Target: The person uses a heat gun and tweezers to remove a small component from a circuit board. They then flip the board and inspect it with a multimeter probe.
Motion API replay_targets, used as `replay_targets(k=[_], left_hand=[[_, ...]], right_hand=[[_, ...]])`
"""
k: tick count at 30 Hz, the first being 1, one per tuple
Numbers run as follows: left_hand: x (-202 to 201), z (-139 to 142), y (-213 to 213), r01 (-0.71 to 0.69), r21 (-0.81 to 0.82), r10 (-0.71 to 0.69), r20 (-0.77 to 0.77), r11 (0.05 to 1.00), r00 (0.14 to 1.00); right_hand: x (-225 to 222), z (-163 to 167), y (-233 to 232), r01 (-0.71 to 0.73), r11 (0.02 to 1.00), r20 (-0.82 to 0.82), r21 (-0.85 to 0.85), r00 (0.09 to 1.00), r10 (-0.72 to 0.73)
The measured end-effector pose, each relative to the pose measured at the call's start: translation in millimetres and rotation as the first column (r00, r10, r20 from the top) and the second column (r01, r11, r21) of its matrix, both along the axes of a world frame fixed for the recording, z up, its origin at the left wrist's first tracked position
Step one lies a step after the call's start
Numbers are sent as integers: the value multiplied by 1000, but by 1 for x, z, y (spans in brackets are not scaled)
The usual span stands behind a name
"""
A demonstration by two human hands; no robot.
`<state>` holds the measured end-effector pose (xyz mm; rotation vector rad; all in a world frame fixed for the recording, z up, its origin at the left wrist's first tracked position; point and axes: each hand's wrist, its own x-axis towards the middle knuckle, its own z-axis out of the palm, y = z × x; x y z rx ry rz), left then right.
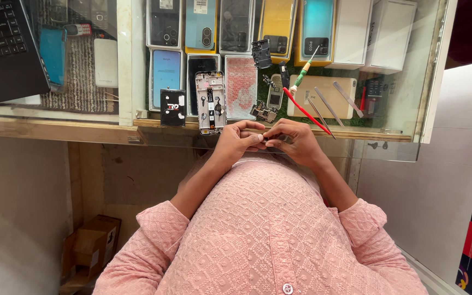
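My left hand (237,141) and my right hand (293,141) meet at the near edge of a glass counter (137,117), fingertips pinched together on a tiny dark part (266,141) too small to identify. Just beyond my left hand lies an opened phone frame (210,102) with its insides exposed. A small circuit board (263,111) and a grey phone piece (275,92) lie past my fingers. A red-handled tool (303,110) rests slanted beside my right hand.
A screwdriver with a green and white handle (303,72), metal tweezers (329,105) and a flat metal tool (348,98) lie on a gold phone back (323,87). Phones and boxes show under the glass. A laptop (4,46) sits far left. A cardboard box (91,246) stands on the floor.
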<state>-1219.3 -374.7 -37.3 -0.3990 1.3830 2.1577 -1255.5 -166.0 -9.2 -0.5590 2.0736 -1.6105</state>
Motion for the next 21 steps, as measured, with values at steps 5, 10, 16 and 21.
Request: replay_targets(k=[5, 10, 16, 21], left_hand=[[-4, 3, 4, -13, 35, 12, 19, 999, 1000], [-13, 11, 0, -16, -691, -224, -256, 723, 940], [-24, 12, 8, -160, -929, -437, -303, 335, 847], [-20, 13, 18, -213, -918, -444, -354, 336, 823]], right_hand=[[5, -7, -6, 188, 980, -49, 59, 982, -185], [5, -11, -6, 488, 873, 158, 8, 861, -483], [5, -10, -6, 482, 844, -184, 236, 875, -448], [11, -12, -9, 473, 852, -131, 226, 881, -455]])
